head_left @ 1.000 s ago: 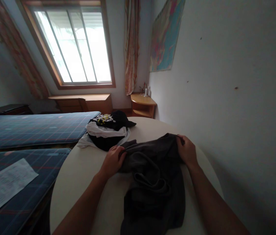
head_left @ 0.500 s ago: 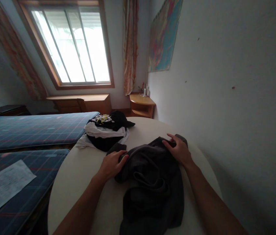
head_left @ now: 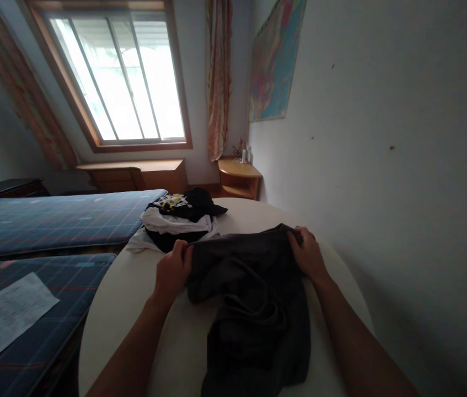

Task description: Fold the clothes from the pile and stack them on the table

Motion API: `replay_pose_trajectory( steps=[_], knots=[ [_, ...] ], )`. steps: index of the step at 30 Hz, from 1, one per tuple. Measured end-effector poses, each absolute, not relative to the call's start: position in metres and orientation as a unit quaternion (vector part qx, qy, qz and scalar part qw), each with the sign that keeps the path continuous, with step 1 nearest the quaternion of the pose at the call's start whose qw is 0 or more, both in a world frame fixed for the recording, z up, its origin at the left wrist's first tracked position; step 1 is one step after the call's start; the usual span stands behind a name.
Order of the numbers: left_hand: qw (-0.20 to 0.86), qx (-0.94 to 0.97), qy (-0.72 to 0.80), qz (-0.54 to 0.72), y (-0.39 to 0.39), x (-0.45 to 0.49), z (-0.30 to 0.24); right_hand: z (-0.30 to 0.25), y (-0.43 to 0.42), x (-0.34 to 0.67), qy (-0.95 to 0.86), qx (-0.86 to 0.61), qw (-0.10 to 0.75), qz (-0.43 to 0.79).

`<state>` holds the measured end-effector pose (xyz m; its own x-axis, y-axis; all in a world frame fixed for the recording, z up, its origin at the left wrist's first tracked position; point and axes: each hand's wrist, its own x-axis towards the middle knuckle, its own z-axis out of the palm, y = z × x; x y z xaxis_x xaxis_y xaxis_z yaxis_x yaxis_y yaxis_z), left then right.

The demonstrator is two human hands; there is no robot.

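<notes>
A dark grey garment (head_left: 253, 298), whose kind I cannot make out, lies crumpled on the round cream table (head_left: 121, 325). My left hand (head_left: 174, 269) is closed on its far left corner. At the far right corner, my right hand (head_left: 306, 255) pinches the cloth between thumb and fingers. Between both hands the far edge is drawn fairly straight and raised a little, while the nearer part stays folded and bunched, running down to the bottom of the view.
A pile of black and white clothes (head_left: 179, 221) with a black cap (head_left: 204, 203) sits at the table's far left. Left of the table are blue plaid mattresses (head_left: 51, 220), one bearing a paper sheet (head_left: 7, 320). A wall (head_left: 382, 209) stands close on the right.
Both hands have closed on the garment's far corners. My left hand has shifted left and up, and the far edge has gone from bunched to stretched out.
</notes>
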<state>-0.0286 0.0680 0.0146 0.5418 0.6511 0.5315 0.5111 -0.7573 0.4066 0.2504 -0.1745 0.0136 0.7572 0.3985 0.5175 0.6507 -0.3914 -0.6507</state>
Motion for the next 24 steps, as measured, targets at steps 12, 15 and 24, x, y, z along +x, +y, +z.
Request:
replay_pose_trajectory(
  steps=[12,15,24],
  knots=[
    [0.153,0.874,0.343,0.307,0.073,-0.025,0.01,0.019,-0.182,0.244,-0.454,-0.81,0.365,0.064],
    [0.207,0.883,0.357,0.224,0.076,-0.027,0.011,0.019,-0.187,0.245,-0.506,-0.788,0.331,0.117],
    [0.16,0.915,0.356,0.1,0.075,-0.033,0.026,0.017,-0.183,0.251,-0.522,-0.821,0.207,0.098]
  ],
)
